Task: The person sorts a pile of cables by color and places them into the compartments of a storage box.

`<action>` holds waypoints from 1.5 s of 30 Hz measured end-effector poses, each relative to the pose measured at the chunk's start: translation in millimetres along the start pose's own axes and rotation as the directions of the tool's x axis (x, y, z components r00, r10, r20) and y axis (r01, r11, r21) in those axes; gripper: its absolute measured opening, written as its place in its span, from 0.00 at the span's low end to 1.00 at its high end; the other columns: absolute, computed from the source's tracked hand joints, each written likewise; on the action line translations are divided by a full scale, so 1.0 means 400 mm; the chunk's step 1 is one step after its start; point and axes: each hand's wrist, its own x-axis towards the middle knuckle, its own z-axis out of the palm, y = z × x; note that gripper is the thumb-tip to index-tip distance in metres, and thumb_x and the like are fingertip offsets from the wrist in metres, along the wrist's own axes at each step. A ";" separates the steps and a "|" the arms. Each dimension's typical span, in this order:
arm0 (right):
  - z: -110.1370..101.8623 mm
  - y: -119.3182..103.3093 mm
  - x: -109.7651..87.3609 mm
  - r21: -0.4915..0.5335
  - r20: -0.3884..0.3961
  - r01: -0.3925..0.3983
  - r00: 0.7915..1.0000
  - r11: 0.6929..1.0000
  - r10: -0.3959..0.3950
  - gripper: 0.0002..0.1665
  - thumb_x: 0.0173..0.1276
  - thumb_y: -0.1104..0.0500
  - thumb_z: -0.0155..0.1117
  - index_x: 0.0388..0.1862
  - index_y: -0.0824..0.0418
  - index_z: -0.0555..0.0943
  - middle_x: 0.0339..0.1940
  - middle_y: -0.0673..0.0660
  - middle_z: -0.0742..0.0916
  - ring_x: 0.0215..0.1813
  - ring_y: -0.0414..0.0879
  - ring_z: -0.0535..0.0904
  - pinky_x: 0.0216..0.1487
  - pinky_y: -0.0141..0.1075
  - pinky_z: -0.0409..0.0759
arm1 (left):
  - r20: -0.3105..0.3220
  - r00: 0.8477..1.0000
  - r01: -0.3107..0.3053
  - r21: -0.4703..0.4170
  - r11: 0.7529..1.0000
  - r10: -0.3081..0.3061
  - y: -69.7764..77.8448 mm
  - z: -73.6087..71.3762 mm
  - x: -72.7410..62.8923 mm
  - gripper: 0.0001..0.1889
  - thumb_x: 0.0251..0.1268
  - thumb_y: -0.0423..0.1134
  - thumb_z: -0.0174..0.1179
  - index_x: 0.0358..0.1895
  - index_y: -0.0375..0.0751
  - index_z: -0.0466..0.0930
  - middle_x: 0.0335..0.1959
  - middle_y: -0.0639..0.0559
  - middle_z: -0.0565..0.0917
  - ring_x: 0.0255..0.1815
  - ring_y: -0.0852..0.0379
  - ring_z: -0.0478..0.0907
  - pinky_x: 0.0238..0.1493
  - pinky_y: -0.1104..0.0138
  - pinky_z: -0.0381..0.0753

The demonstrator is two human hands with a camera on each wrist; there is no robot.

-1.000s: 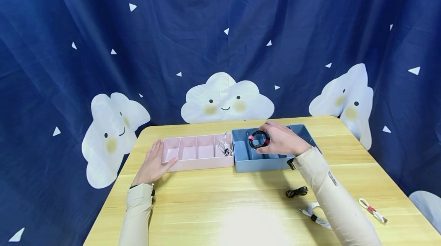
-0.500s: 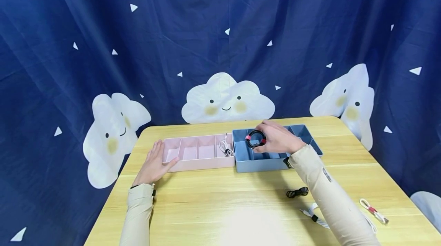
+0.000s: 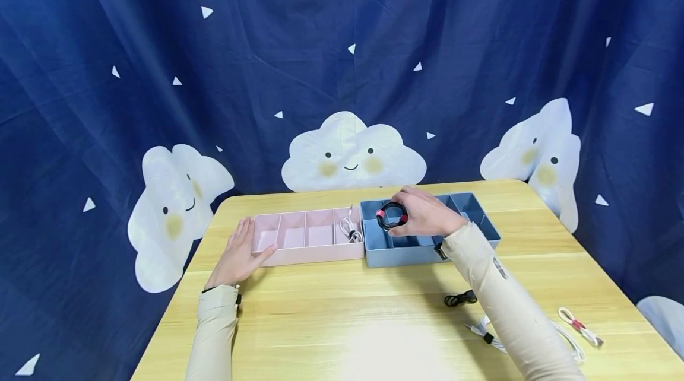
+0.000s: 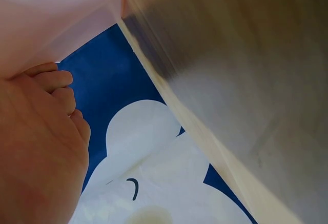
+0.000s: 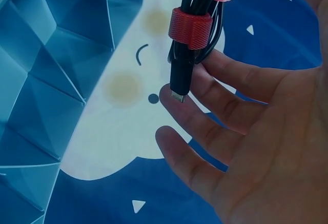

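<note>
My right hand (image 3: 427,213) pinches a coiled black cable (image 5: 182,73) bound with pinkish-red straps (image 5: 190,29); its metal plug points down in the right wrist view. The coil is upright above the left part of a blue divided tray (image 3: 401,258). At the left end of a pink divided tray (image 3: 315,254), my left hand (image 3: 233,257) rests with fingers extended along the end and the thumb along the front edge. A bundled white cable (image 3: 350,230) lies in the pink tray's rightmost compartment. My right hand and forearm cover part of the blue tray.
On the wooden table (image 3: 320,310), right of centre, lie a bundled black cable (image 3: 454,300), a white cable (image 3: 477,329) with a black strap, partly under my right sleeve, and a white cable (image 3: 567,317) with a red tie. A blue curtain (image 3: 374,90) hangs behind.
My right hand has moved slightly left over the blue tray, carrying the coiled black cable. My left hand and both trays have stayed in place.
</note>
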 end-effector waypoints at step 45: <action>0.059 -0.010 0.056 -0.014 0.088 -0.013 0.996 1.000 0.014 0.44 0.56 0.42 0.82 0.66 0.63 0.79 0.58 0.59 0.83 0.51 0.52 0.79 0.57 0.51 0.82 | 0.004 1.000 0.005 0.001 1.000 -0.005 0.001 0.000 -0.003 0.58 0.71 0.71 0.51 0.83 0.27 0.39 0.86 0.33 0.40 0.88 0.34 0.37 0.85 0.37 0.42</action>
